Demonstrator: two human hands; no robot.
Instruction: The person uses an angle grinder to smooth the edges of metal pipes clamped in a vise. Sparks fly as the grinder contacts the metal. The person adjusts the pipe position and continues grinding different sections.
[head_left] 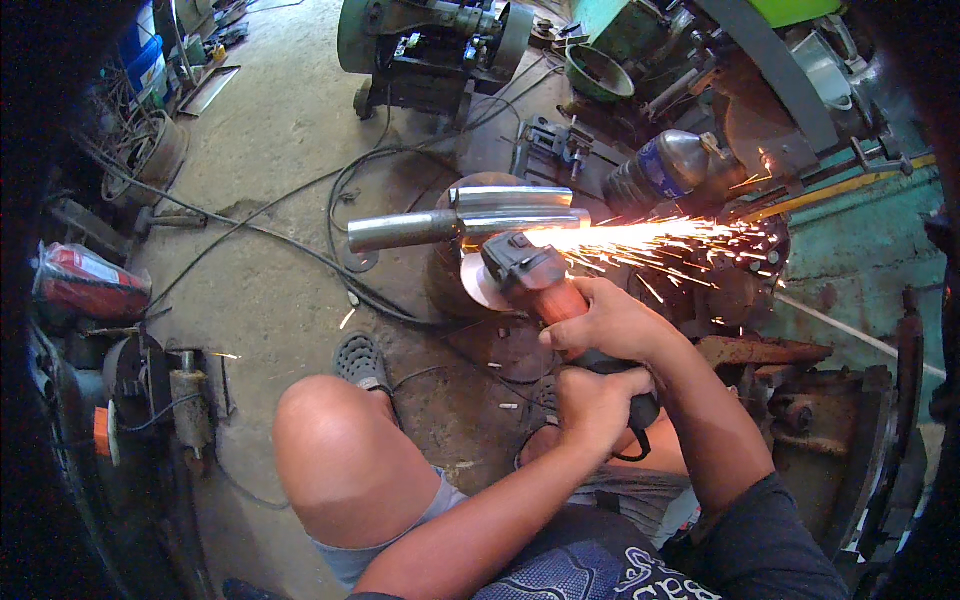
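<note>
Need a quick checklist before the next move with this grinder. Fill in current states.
1. Two-handed grip: ok. The left hand and right hand are both on the grinder.
2. Gloves: not ok. Both hands are bare.
3. Spark path: not ok. The sparks spray right, away from the legs, but pass close to a plastic bottle.
4. Legs and feet: not ok. The left knee is bare and the left foot wears a clog with holes.
5. Metal shaft secured: cannot tell. No clamp is visible on it.
</note>
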